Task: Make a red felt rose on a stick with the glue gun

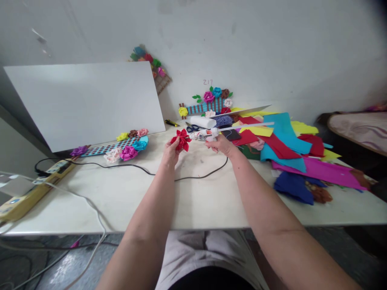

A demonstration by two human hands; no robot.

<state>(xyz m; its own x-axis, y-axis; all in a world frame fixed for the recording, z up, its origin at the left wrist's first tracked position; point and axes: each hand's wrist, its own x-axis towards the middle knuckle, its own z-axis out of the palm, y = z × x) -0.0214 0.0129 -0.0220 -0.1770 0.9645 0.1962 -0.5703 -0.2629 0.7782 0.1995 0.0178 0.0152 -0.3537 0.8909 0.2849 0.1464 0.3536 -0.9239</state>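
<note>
Starting at the far left of my view, I have the yellow power strip (22, 204) at the edge of the worktop (208, 205), with a black cord (199, 177) leaving it and running right. Past the strip, in front of the leaning white board (81, 104), lies a blue woven piece (105, 150) trimmed with flowers, well apart from both hands.

Next comes the left hand (171, 154), its fingers closed on the red flower (182, 141) from below and the left. I read the petals as spread up and to the right, so the side away from the palm is exposed. The left hand is the nearer one to the flower, since it is the one gripping it.

Just right of the petals is the narrow nozzle end of the glue gun (203, 135). I cannot tell from this angle whether tip and petal touch or stand slightly apart; that small gap is the relation I judge everything hangs on. The gun's long axis runs nearly straight across my view, nozzle left, with the white glue stick (248, 126) jutting out of its back to the right.

The right hand (222, 145) is wrapped around the gun's rear underside, and the cord curves up toward it. Beyond the right hand, coloured sheets (282, 147) lie heaped across the worktop.
</note>
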